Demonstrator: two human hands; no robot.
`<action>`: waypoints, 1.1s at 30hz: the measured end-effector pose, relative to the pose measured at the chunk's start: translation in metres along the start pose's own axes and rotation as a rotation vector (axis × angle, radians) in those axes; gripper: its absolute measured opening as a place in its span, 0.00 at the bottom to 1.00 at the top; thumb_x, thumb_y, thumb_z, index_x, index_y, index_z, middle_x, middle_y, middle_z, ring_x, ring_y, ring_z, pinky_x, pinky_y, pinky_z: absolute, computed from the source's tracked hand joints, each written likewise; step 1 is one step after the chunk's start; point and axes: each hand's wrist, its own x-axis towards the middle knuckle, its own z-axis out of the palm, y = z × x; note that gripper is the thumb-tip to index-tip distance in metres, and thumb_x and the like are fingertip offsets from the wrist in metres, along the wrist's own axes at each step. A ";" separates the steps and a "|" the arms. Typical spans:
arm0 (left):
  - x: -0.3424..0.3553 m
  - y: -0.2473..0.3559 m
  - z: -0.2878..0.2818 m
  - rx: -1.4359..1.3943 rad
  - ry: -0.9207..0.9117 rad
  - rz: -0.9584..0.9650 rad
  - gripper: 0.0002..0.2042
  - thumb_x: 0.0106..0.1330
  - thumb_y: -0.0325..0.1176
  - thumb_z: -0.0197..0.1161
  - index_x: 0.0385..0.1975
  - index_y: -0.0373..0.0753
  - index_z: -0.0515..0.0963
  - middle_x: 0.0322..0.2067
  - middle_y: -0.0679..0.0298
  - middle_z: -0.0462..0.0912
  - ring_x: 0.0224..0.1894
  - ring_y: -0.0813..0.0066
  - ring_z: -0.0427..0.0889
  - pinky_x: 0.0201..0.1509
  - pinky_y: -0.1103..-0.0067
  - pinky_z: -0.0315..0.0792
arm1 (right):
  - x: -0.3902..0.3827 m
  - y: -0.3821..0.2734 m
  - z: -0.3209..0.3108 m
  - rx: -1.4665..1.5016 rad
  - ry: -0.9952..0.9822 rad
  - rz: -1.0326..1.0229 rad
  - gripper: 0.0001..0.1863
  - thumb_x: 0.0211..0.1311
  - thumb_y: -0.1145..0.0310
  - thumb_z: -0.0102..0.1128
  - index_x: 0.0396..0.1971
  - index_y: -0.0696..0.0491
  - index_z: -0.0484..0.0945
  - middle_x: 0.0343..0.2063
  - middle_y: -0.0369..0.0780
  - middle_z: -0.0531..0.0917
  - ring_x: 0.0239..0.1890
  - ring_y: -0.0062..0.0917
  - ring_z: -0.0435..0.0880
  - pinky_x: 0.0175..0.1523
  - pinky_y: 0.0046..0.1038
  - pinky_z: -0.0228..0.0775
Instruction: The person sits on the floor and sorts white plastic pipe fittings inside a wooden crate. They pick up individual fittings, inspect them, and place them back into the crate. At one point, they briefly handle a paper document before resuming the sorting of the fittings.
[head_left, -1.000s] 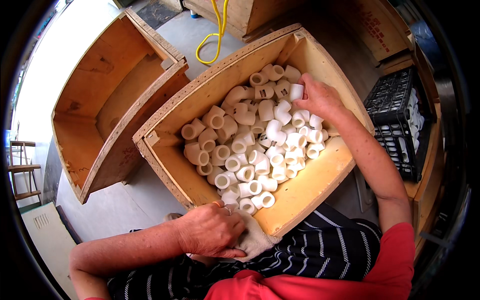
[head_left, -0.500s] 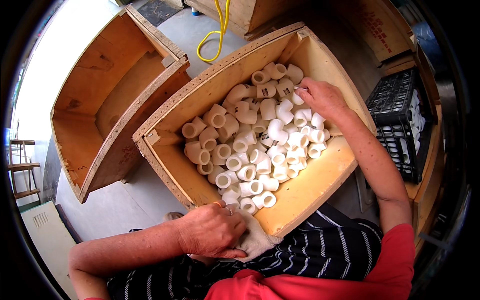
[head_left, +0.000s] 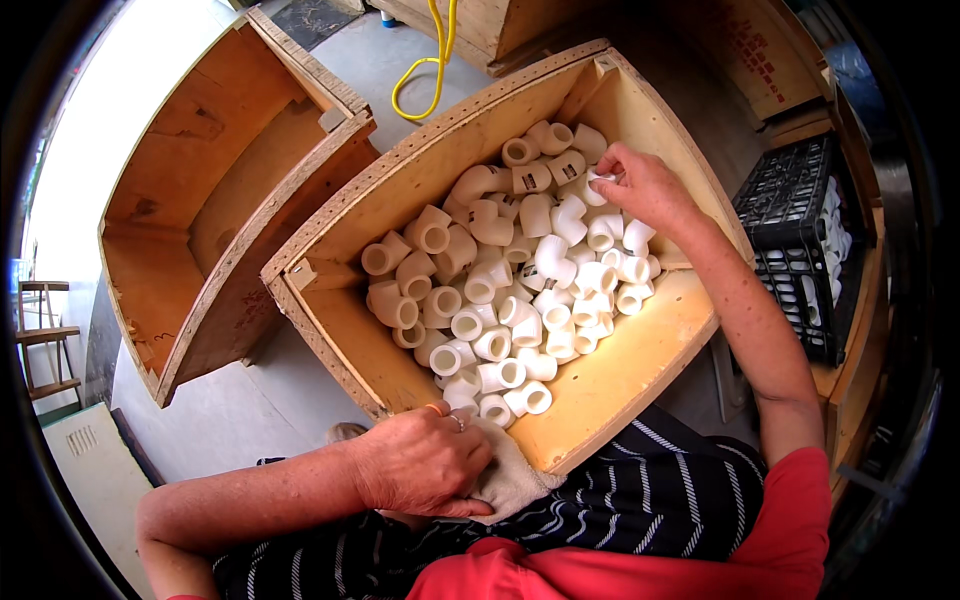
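A wooden box [head_left: 640, 388] is tilted in front of me and holds a heap of white plastic pipe elbows [head_left: 492, 345]. Some of the elbows carry small dark markings. At the heap's far right, my right hand [head_left: 648, 188] pinches a white pipe elbow [head_left: 597, 190] between thumb and fingers; the fingers partly cover it. My left hand [head_left: 425, 462] is closed on a beige cloth [head_left: 512, 480] at the box's near left corner, with its fingertips at the rim. A ring shows on one finger.
Left of the box stands another wooden box [head_left: 235, 215], open-topped. A yellow hose or cord [head_left: 432, 85] loops beyond the rim. At right, a black plastic crate [head_left: 790, 250] contains white pieces. More wooden boxes [head_left: 720, 55] stand at the back; a small wooden ladder [head_left: 50, 335] is far left.
My right hand has shifted slightly up at the same spot of the heap, fingers still at the elbow. My left hand and the cloth have stayed put.
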 end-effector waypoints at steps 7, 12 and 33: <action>-0.001 0.000 0.002 -0.016 0.004 -0.008 0.28 0.66 0.62 0.58 0.32 0.36 0.75 0.30 0.59 0.77 0.34 0.61 0.82 0.40 0.69 0.76 | -0.003 -0.001 -0.007 -0.157 -0.099 -0.065 0.22 0.58 0.64 0.68 0.52 0.52 0.80 0.42 0.42 0.86 0.45 0.34 0.85 0.51 0.32 0.77; 0.001 0.002 -0.004 0.006 -0.033 -0.021 0.29 0.67 0.62 0.57 0.32 0.36 0.75 0.30 0.59 0.77 0.34 0.60 0.82 0.40 0.69 0.76 | -0.009 0.001 -0.009 -0.358 -0.100 -0.186 0.21 0.57 0.65 0.69 0.51 0.49 0.81 0.45 0.39 0.82 0.49 0.36 0.83 0.54 0.36 0.76; -0.001 0.001 0.000 0.013 -0.006 -0.011 0.29 0.67 0.63 0.56 0.31 0.35 0.76 0.30 0.58 0.78 0.34 0.60 0.82 0.39 0.69 0.76 | -0.011 -0.009 -0.010 -0.338 -0.015 -0.117 0.18 0.56 0.63 0.73 0.44 0.55 0.82 0.40 0.43 0.84 0.44 0.38 0.84 0.50 0.37 0.76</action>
